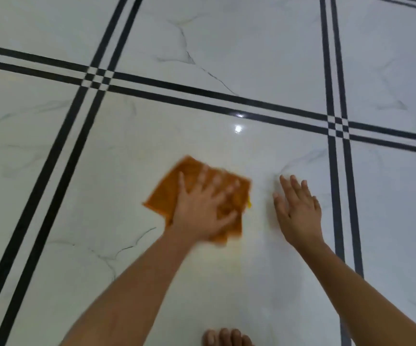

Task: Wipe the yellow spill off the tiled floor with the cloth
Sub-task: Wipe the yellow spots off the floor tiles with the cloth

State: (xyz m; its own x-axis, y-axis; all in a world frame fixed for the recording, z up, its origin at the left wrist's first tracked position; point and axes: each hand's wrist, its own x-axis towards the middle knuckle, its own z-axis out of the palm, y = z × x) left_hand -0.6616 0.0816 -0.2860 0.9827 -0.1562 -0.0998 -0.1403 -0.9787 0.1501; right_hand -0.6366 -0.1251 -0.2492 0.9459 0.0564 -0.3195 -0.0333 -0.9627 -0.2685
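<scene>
Centre of frame, blurred: I see the left hand [202, 208] spread wide and flat, pressing the rumpled square orange cloth [169, 196] onto the glossy white marble-veined floor tiles [226, 58] with black double-stripe borders. A small bright yellow spill [248, 204] touches the cloth's right edge. Right hand [299, 211], fingers straight, lies flat on tile just right of it. Bare toes [226, 338] at bottom centre.

The one camera rides on the person's head, looking forward and steeply down at the floor [127, 151]. It is near: both forearms [132, 283] enter from the bottom edge, the left hand [202, 211] and right hand [299, 213] lie just below mid-frame, and toes [226, 337] poke in at the very bottom. The wide lens takes in several tiles [251, 46].
</scene>
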